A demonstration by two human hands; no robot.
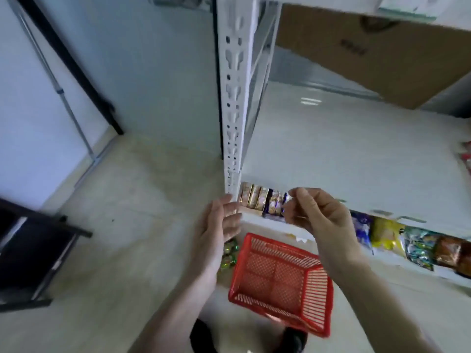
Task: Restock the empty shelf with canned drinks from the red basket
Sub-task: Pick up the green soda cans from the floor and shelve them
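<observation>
Red basket (280, 278) looks empty, no cans seen; light, stiff plastic | grab its rim | your left hand (216, 230) fingers apart; right hand (318, 217) curled, holding nothing

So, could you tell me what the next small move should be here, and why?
Probably check the task is finished rather than reach for another can: the red basket on the floor looks empty, and both the left hand and right hand hold nothing. No cans show on the white shelf in view, so glance right to confirm.
</observation>
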